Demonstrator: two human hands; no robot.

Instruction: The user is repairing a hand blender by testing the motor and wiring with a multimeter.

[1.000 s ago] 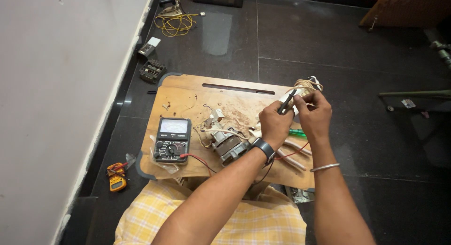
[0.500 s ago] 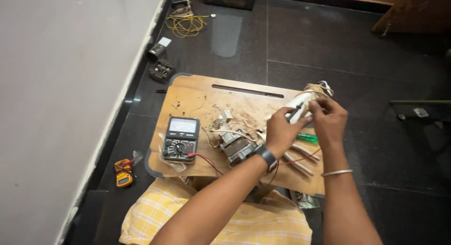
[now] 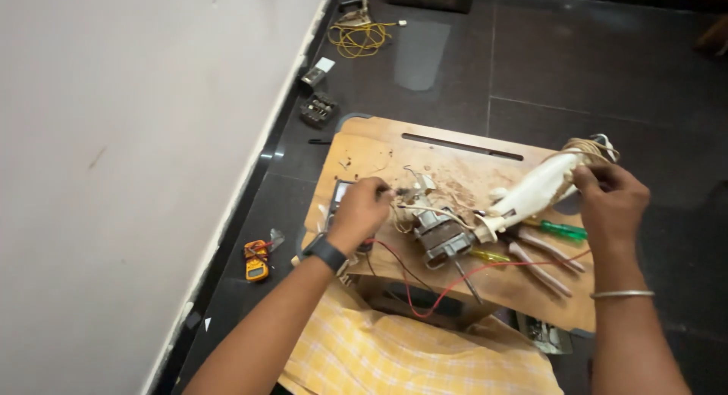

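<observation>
Right hand (image 3: 610, 202) is raised over the far right corner of the wooden lap table (image 3: 379, 148), wrist bent, fingers pinched on the far end of a cream plastic housing (image 3: 535, 192) that slopes down toward the small motor (image 3: 440, 232) at mid-table. Left hand (image 3: 360, 213) lies knuckles up over the multimeter (image 3: 339, 194) on the left, fingers curled around a thin probe or lead; exact contact unclear. Green-handled screwdriver (image 3: 561, 230) and pliers (image 3: 542, 262) lie on the near right.
</observation>
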